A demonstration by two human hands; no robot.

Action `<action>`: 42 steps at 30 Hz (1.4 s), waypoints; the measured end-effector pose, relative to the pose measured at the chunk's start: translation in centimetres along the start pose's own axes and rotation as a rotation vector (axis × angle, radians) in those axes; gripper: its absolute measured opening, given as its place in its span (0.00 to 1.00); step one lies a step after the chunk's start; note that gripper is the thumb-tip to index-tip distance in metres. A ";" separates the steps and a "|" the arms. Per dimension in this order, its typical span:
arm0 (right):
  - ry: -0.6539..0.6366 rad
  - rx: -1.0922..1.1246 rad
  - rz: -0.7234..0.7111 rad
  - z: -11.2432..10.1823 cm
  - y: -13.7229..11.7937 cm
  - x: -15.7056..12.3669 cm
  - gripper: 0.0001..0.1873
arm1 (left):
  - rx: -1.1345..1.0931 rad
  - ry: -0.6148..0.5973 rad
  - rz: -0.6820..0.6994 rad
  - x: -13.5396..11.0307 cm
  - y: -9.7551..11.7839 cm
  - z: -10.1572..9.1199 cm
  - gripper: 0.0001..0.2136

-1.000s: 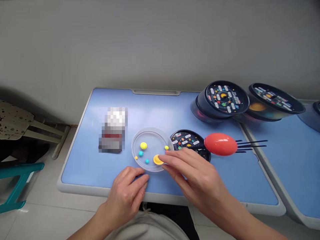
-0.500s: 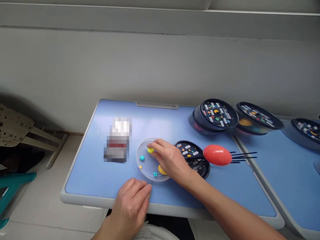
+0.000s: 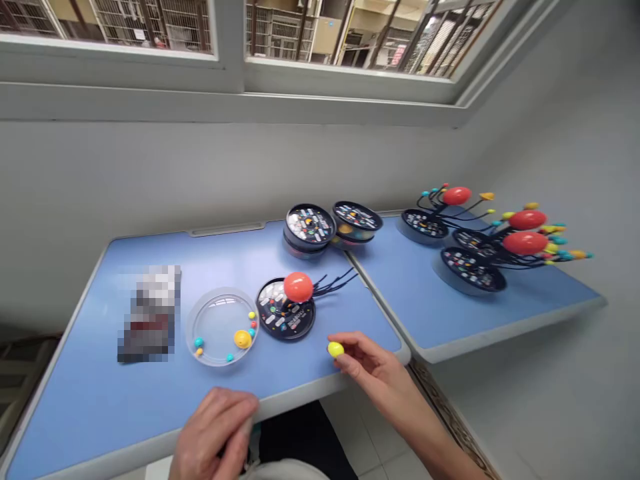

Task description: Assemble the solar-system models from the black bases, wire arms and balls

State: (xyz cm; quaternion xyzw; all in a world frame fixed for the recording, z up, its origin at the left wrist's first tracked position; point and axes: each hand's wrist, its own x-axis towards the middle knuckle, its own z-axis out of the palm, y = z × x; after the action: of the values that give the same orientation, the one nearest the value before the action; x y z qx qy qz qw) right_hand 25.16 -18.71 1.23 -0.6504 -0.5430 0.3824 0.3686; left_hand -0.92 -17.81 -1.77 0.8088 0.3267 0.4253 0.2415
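My right hand pinches a yellow ball between thumb and fingers, just above the table's front right corner. My left hand rests loosely at the front edge, below a clear round plastic dish and apart from it, with nothing visible in it. In the dish lie a yellow ringed piece, a teal bead and several other small beads. Behind it stands a black round disc printed with planets, carrying a red ball on thin black wires.
A pixelated package lies left of the dish. A stack of black-lidded round containers stands at the back. On the adjoining blue table, several finished planet models on black bases stand. A window runs above.
The view has swung up and left, showing the window and adjoining table. The yellow ball has left the dish and is pinched in my right hand, now away at the table's front right.
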 end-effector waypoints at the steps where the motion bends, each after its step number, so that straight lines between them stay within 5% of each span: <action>1: 0.025 0.024 0.022 -1.0 0.7 0.2 0.14 | -0.042 -0.033 0.053 0.8 0.8 1.0 0.15; 6: 0.176 0.102 -0.047 -4.6 3.4 3.4 0.14 | -0.101 -0.150 0.094 4.3 3.7 6.5 0.13; 10: 0.143 0.136 -0.166 -5.5 4.0 6.1 0.14 | 0.025 -0.191 0.023 4.9 3.7 8.9 0.13; 21: 0.085 0.162 -0.048 -5.5 2.3 1.9 0.14 | 0.202 -0.190 -0.071 4.3 1.7 9.3 0.15; 30: 0.017 0.245 0.094 -5.5 1.2 -1.3 0.15 | -0.145 -0.155 -0.166 7.5 3.8 10.4 0.17; 36: -0.029 0.559 0.182 -6.0 1.1 -0.8 0.12 | -0.291 -0.263 -0.326 10.5 3.9 12.3 0.17; 42: -0.002 0.840 0.251 -6.1 1.4 0.5 0.12 | -0.245 -0.324 -0.326 11.4 3.3 13.6 0.10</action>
State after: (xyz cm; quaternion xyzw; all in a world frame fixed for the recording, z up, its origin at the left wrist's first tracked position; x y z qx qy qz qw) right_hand 31.25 -18.84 2.58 -0.5048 -0.2575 0.6126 0.5510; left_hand 16.49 -13.15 -0.60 0.7677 0.3561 0.2819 0.4521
